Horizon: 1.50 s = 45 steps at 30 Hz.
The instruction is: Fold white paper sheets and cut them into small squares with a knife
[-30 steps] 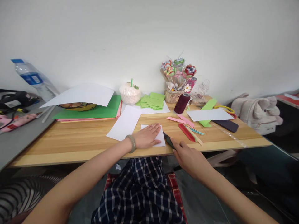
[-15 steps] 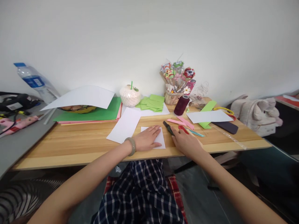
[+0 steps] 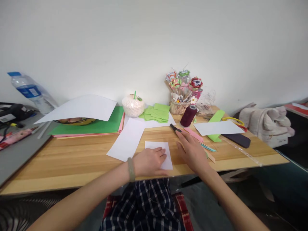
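Note:
A small white paper lies near the table's front edge, with my left hand resting flat on it, fingers spread. To its right, my right hand is over a black tool, its fingertips at the tool's near end; whether they grip it is hard to tell. Pink strips and blue strips lie beside and partly beneath the right hand. A longer white sheet is left of the small paper.
Green squares lie behind, near a wrapped white ball. A maroon thread spool stands before a flower basket. Rightward are a white strip and a dark phone. Green sheets lie left.
The view has shifted, so the table sits lower. My right hand has moved over the red item that showed beside it, and my left hand sits lower on the small paper.

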### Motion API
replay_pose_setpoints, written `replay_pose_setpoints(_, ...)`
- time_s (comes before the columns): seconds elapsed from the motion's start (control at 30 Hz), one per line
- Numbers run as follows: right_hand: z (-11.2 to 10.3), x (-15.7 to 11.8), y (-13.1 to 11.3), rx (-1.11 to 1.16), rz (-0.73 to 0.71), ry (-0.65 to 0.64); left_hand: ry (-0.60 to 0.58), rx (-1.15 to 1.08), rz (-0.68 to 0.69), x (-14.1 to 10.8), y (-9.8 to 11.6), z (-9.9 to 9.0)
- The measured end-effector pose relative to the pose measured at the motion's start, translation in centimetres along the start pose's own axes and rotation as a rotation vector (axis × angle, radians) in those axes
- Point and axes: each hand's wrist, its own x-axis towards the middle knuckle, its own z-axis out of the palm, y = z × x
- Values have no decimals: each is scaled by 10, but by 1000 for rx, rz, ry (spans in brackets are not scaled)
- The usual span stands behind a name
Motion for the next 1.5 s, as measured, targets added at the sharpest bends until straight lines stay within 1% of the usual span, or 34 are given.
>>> replay_pose_setpoints(0.07,-3,-18,-9,63,-36,62,20,3,-1,-8,9,-1)
replay_pose_setpoints(0.13,-4,-38,-19,121,-80,94,55,-18,3,-18,18,1)
replay_pose_setpoints(0.2,-5,-58,-28,195,-105,97,110,-144,-17,-26,23,3)
replay_pose_setpoints(0.23,-5,-66,-33,253,-101,95,142,-258,-55,-29,25,4)
replay_pose_setpoints(0.27,-4,-72,-36,306,-85,91,171,-399,-124,-30,24,4)
replay_pose_setpoints(0.3,-4,-76,-40,357,-57,91,196,-558,-228,-30,23,4)
replay_pose_setpoints(0.4,-3,-78,-47,447,58,118,255,-1037,-648,-24,15,3)
replay_pose_setpoints(0.43,-2,-76,-49,466,88,131,277,-1169,-753,-22,11,2)
replay_pose_setpoints(0.47,-1,-74,-51,488,109,141,308,-1279,-818,-20,9,1)
replay_pose_setpoints(0.5,0,-71,-54,510,118,146,338,-1370,-847,-18,6,0)
replay_pose_setpoints(0.6,5,-63,-61,563,107,138,371,-1533,-841,-16,2,-5)
replay_pose_setpoints(0.77,13,-60,-71,581,88,125,218,-1623,-831,-21,-2,-14)
replay_pose_setpoints(0.87,16,-60,-75,559,87,123,174,-1670,-824,-22,-5,-17)
replay_pose_setpoints(1.03,17,-59,-77,504,96,76,211,-1678,-758,-22,-8,-16)
replay_pose_setpoints(1.23,16,-60,-76,503,103,72,212,-1713,-758,-23,-10,-12)
replay_pose_setpoints(1.37,16,-64,-74,494,61,64,211,-1683,-771,-23,-11,-11)
replay_pose_setpoints(1.43,17,-67,-73,490,68,80,247,-1657,-762,-23,-9,-11)
replay_pose_setpoints(1.5,18,-71,-71,483,87,111,310,-1654,-759,-24,-9,-14)
